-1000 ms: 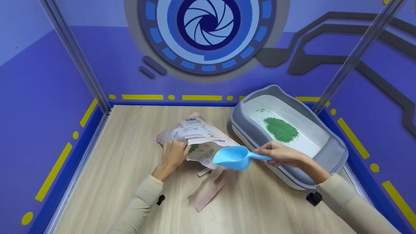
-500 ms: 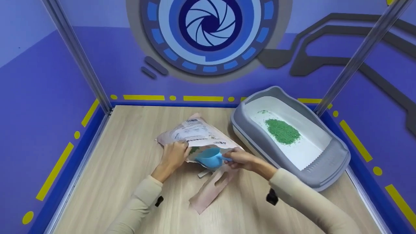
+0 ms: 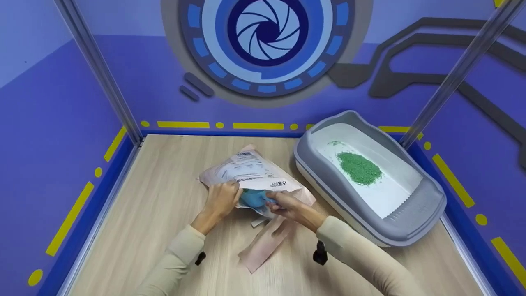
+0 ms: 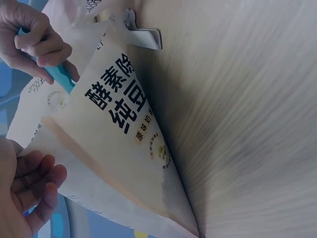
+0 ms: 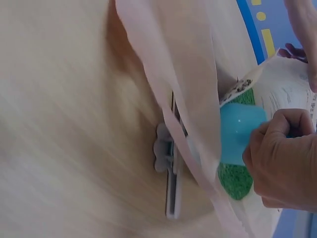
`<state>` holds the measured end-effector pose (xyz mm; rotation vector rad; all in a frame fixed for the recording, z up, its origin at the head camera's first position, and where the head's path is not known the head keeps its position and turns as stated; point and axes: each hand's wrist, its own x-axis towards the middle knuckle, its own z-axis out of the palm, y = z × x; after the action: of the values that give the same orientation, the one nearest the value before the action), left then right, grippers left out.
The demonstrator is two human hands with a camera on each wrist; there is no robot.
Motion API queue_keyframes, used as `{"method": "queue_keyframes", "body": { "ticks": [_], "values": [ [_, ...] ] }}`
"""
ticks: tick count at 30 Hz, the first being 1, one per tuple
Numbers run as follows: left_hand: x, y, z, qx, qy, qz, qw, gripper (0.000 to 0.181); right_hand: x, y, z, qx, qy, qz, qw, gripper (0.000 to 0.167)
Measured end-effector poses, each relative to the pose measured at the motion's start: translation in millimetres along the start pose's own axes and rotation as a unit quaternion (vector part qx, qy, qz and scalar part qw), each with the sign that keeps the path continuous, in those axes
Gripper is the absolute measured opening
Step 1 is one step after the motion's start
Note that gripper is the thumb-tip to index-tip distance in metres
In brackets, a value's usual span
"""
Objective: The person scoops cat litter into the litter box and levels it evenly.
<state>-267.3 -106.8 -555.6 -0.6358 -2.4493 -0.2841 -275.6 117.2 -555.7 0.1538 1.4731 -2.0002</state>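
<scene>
A pinkish-white printed bag (image 3: 242,170) lies on the table with its mouth toward me. My left hand (image 3: 220,201) grips the left edge of that mouth; its curled fingers (image 4: 37,173) show in the left wrist view. My right hand (image 3: 287,205) holds a blue scoop (image 3: 252,198) by its handle. The scoop's bowl is inside the bag's mouth, partly hidden by the bag. Green granules (image 5: 237,181) show within the bag around the scoop in the right wrist view.
A grey-and-white litter box (image 3: 415,224) stands at the right, with a green granule pile (image 3: 359,168) on its floor. A grey sealing clip (image 5: 172,193) lies beneath the bag's mouth. A pink strip with a slot (image 3: 261,253) lies in front. Blue walls enclose the table.
My right hand has moved left from beside the litter box, carrying the scoop into the bag's mouth. My left hand keeps its grip on the bag's edge.
</scene>
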Motion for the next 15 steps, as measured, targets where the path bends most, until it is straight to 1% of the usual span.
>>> {"method": "queue_keyframes", "body": {
  "ticks": [2,4,9,15],
  "values": [
    [-0.2,0.0,0.3,0.005,0.006,0.006,1.0000,0.029,3.5,5,3,0.022,0.000,-0.010,0.9997,0.024],
    [-0.1,0.4,0.2,0.010,0.010,0.011,0.9998,0.029,6.7,8,6,0.035,0.009,-0.020,0.9991,0.026],
    [-0.8,1.3,0.9,0.014,0.014,0.023,0.9995,0.028,12.9,13,12,0.050,0.032,-0.035,0.9976,0.024],
    [-2.1,-0.2,5.0,0.029,0.030,0.039,0.9984,0.026,13.9,20,13,0.064,0.031,-0.052,0.9961,0.020]
  ]
}}
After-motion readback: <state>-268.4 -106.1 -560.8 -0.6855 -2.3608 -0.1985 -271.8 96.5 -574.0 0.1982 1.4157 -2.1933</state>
